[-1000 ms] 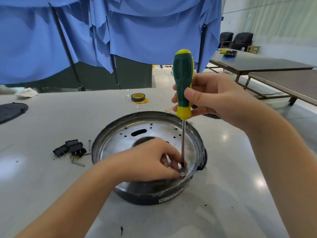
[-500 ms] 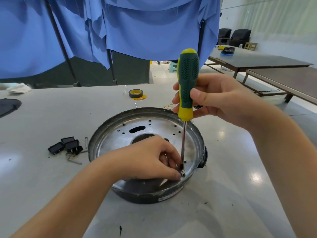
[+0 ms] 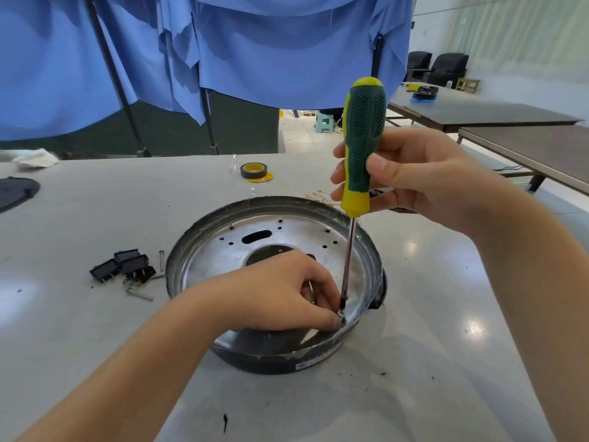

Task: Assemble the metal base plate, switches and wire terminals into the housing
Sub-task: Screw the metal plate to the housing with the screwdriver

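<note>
A round black housing point(image 3: 287, 360) sits mid-table with the shiny metal base plate point(image 3: 220, 260) lying inside it. My right hand point(image 3: 424, 177) grips a green and yellow screwdriver point(image 3: 361, 148), held nearly upright, its tip on a small screw point(image 3: 341, 313) at the plate's near right edge. My left hand point(image 3: 283, 291) rests inside the housing and pinches that screw between fingertips. Several black switches point(image 3: 122, 266) lie on the table left of the housing. Small yellow wire terminals point(image 3: 317, 196) lie just behind the housing.
Loose screws point(image 3: 140, 295) lie beside the switches. A roll of dark tape point(image 3: 253, 170) sits further back. A black round part point(image 3: 16, 193) lies at the far left edge. Blue cloth point(image 3: 223, 49) hangs behind the table; other tables point(image 3: 478, 113) stand at the right.
The view has shifted slightly. Both hands keep the same grip, and the screwdriver stays on the screw, leaning slightly more upright than before.
</note>
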Demonstrator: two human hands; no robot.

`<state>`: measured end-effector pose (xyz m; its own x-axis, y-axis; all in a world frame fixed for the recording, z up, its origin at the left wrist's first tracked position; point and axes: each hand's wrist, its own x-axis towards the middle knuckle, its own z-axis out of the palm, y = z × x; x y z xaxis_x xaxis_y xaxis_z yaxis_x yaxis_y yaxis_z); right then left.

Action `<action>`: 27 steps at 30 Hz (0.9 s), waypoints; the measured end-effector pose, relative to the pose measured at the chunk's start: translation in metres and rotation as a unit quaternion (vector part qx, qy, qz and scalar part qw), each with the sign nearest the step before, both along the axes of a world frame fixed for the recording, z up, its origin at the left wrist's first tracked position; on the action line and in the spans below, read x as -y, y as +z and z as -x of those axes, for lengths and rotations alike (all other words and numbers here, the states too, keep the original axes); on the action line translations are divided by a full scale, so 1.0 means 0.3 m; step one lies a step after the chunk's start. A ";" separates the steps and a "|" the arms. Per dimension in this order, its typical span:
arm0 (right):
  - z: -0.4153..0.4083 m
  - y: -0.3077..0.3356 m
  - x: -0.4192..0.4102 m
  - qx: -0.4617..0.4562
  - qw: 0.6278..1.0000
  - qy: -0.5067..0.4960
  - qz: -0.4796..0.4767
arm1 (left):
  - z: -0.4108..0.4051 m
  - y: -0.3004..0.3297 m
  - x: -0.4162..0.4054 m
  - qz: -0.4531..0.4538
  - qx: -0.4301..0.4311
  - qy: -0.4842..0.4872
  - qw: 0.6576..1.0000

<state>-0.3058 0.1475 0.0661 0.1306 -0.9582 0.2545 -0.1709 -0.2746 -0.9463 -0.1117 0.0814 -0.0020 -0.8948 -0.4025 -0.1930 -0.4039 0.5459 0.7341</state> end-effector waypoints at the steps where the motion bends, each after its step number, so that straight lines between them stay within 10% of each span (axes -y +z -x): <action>1: 0.000 -0.001 0.000 0.002 1.000 0.001 -0.001 | 0.001 0.001 -0.002 0.004 0.001 -0.001 1.000; 27: -0.016 0.002 -0.003 -0.018 0.998 -0.042 0.039 | 0.008 0.002 -0.024 0.074 -0.016 0.014 0.997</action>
